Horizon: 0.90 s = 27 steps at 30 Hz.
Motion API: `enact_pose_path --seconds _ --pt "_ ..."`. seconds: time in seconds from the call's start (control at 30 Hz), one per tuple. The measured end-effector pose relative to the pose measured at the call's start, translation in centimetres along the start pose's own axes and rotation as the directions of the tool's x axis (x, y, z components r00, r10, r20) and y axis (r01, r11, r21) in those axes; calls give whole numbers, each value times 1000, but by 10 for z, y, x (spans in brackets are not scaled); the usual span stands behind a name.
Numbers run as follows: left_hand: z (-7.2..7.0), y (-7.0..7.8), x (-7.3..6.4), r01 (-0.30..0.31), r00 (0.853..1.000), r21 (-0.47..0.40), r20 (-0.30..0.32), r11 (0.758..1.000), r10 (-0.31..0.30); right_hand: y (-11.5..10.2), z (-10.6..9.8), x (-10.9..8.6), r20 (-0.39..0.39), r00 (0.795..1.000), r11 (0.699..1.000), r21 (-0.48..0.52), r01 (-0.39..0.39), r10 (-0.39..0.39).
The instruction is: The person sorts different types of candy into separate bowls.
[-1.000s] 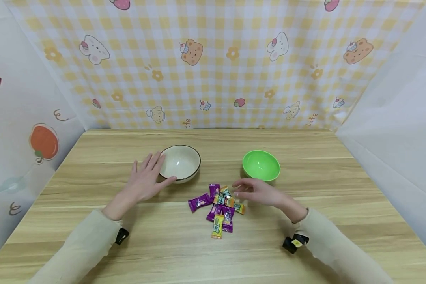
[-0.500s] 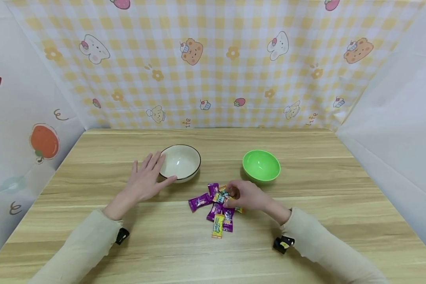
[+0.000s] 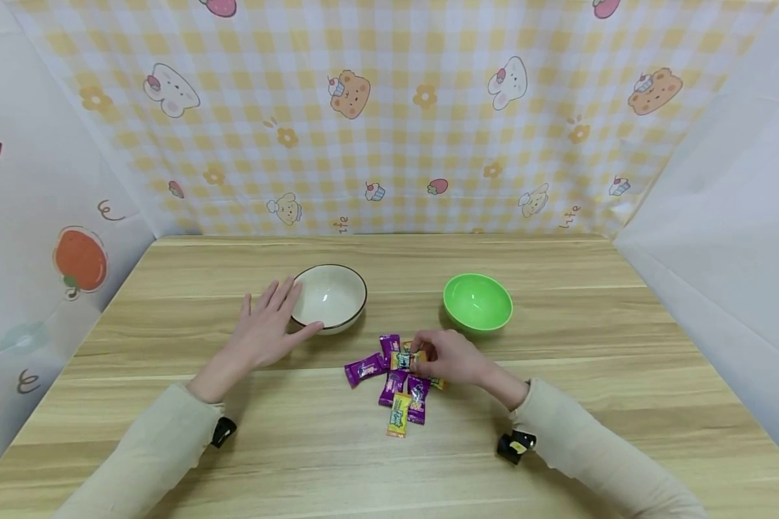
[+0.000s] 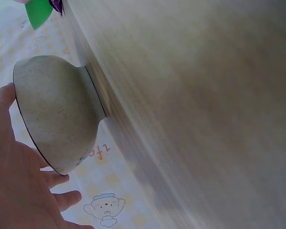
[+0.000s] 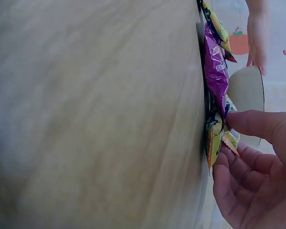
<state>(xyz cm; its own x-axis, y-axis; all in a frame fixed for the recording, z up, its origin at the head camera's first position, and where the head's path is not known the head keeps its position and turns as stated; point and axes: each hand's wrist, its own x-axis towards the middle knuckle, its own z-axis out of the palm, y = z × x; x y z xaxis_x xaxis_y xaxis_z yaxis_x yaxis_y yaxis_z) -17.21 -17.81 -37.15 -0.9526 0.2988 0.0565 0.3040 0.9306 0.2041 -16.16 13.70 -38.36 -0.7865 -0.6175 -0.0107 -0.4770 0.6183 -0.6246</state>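
Note:
Fingers spread and mostly straight, my left hand (image 3: pixel 265 330) rests against the left rim of a cream bowl (image 3: pixel 331 297) with a dark edge. In the left wrist view the thumb touches the bowl's rim (image 4: pixel 15 98). My right hand (image 3: pixel 456 357) is at the candy pile, its thumb and fingers pinching a yellow-wrapped candy (image 3: pixel 402 360); the fingers hide part of it. Purple-wrapped candies (image 3: pixel 366 369) lie around it, and another yellow candy (image 3: pixel 399 414) lies at the near end. In the right wrist view the pinched candy (image 5: pixel 232 137) sits among other wrappers.
A green bowl (image 3: pixel 477 303) stands right of the cream bowl, just beyond my right hand. Both bowls and the candies are on a wooden table (image 3: pixel 298 461). Behind it hangs a yellow checked cloth (image 3: pixel 389 144).
My right hand has moved left and down from beside the pile onto it, and its thumb and fingers have closed on a yellow candy. The left hand has stayed at the cream bowl.

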Motion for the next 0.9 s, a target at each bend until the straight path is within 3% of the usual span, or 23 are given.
enact_pose_path --seconds 0.33,0.6,0.9 --pt "1 -1 0 4 1000 -12 5 1000 -4 11 -1 2 13 999 980 192 -46 44" --pt "0 0 1 5 1000 -5 6 1000 -5 5 -16 2 20 997 932 355 -73 71" --pt "-1 0 0 5 1000 -16 11 1000 -5 2 -35 13 -6 998 915 399 -54 62"
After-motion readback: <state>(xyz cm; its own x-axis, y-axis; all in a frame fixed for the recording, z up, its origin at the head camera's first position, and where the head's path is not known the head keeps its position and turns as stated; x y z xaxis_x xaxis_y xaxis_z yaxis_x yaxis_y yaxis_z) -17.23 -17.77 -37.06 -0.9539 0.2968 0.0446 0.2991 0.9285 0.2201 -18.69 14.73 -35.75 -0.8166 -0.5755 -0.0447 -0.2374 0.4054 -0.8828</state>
